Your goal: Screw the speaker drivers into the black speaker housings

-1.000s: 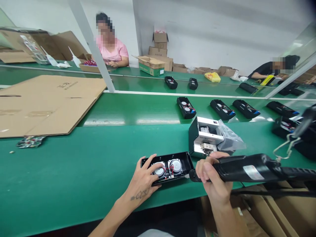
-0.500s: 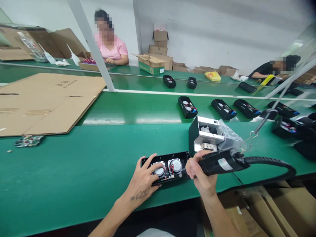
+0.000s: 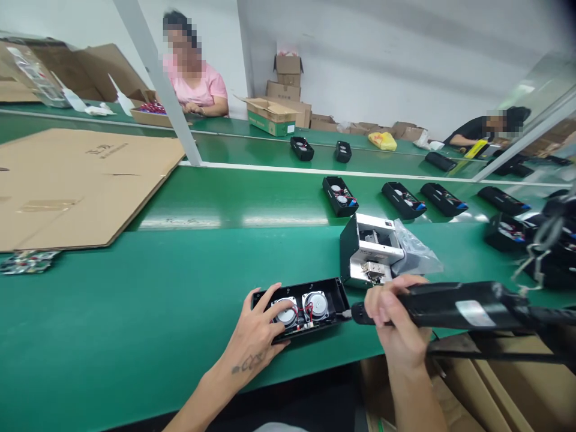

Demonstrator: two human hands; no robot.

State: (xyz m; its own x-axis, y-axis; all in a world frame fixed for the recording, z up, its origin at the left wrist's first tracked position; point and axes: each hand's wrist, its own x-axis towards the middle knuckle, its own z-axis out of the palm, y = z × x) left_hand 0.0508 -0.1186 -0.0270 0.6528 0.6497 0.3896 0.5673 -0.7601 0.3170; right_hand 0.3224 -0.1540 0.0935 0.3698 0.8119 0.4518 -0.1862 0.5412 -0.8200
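My left hand (image 3: 256,329) grips the left end of a black speaker housing (image 3: 338,292), fingers over the far rim and thumb at the near side. Inside the housing sit two round silver speakers (image 3: 316,306) with red and black wires. My right hand (image 3: 398,312) is closed round a black electric screwdriver (image 3: 441,305), held nearly level. Its tip is by the right end of the housing; whether it touches is unclear. Just beyond stands a black-and-silver screw feeder (image 3: 366,252) with a clear plastic bag (image 3: 416,255) beside it.
Several black housings with speakers and wires (image 3: 341,197) line the bench behind and at right. A flat cardboard sheet (image 3: 81,186) lies at left, circuit boards (image 3: 29,262) at its edge. A co-worker in pink (image 3: 198,90) and another in black (image 3: 472,132) sit opposite. Cardboard boxes (image 3: 513,372) stand below right.
My right hand has drawn the electric screwdriver back to the right, out of the housing's right end. My left hand stays on the housing. The view has shifted slightly.
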